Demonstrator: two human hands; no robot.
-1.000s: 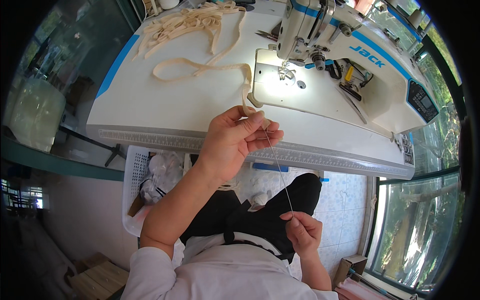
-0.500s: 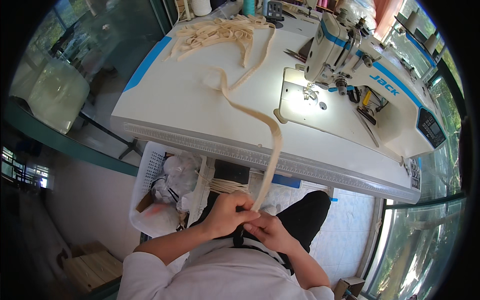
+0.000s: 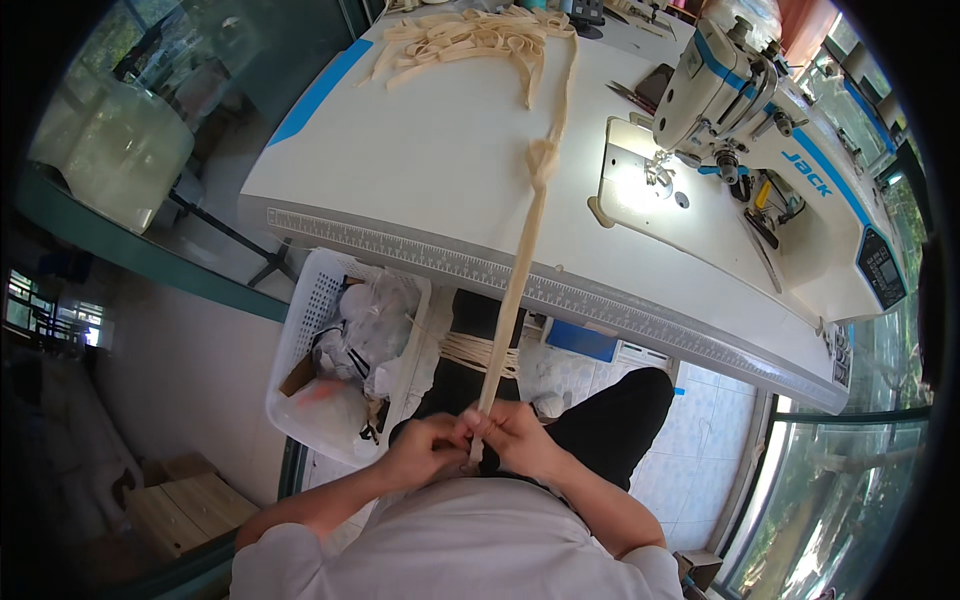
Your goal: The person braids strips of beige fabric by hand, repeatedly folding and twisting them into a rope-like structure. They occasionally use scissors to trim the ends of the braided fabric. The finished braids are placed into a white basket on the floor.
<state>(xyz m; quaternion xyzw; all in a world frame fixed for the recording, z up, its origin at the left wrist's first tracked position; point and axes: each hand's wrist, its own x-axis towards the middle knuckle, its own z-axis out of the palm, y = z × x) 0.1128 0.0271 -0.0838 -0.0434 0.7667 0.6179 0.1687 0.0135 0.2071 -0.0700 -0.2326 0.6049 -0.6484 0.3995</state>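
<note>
A long cream fabric strip [image 3: 515, 290] runs down from the table to my lap, nearly straight, with a twisted loop [image 3: 541, 160] in it on the tabletop. My right hand [image 3: 517, 440] pinches the strip close to its lower end. Beside it, my left hand [image 3: 422, 452] has its fingers closed at the same end, touching the right fingertips; the hands partly hide what lies between them. At the far end the strip leads toward a loose pile of cream strips [image 3: 465, 42].
A white sewing machine [image 3: 760, 130] with a lit needle area stands right on the white table [image 3: 420, 150], with scissors [image 3: 632, 97] behind. A ruler strip [image 3: 400, 252] lines the front edge. Below left is a white basket [image 3: 300, 330] of plastic bags. Cord [image 3: 478, 352] wraps my left leg.
The strip has been drawn toward me and pulled straighter. Both hands have shifted slightly left and down along it. The whole view has turned a little, moving the table scene rightward.
</note>
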